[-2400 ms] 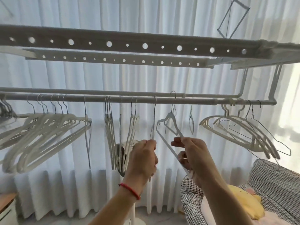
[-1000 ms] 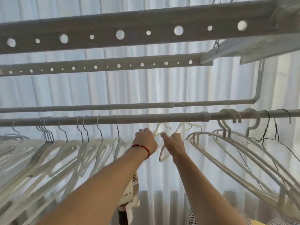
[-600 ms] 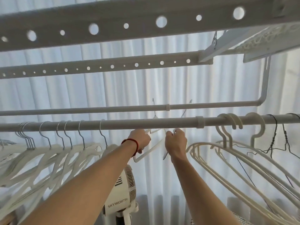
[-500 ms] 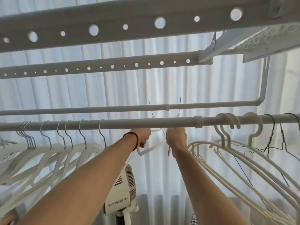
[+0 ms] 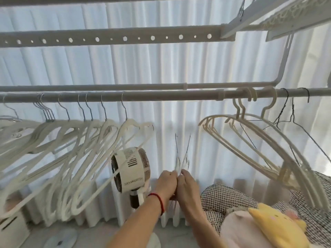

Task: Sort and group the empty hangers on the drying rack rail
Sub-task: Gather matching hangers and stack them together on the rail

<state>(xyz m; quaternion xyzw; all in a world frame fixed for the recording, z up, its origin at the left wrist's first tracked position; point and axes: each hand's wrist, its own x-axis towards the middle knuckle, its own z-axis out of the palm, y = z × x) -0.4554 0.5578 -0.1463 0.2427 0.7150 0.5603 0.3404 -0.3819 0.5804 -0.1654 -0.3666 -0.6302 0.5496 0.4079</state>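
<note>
A: Head view, left to right: the white hangers [image 5: 75, 158] crowd the left end of the rail [image 5: 161, 95]; the middle stretch is bare; cream hangers [image 5: 250, 140] and wire hangers [image 5: 293, 120] hang toward the right end.

B: And the hands?

A: Below the rail, left hand [image 5: 165, 185] and right hand [image 5: 188, 183] pressed together, each curled on the two held hangers [image 5: 180, 158], hooks pointing up.

B: How to do it well?

A: I'd align both hooks, lift them together, and seat them beside the matching white group.

B: Anything unclear?

A: The held hangers are blurred and their lower parts hidden by the hands; both rail ends are cut off.
</note>
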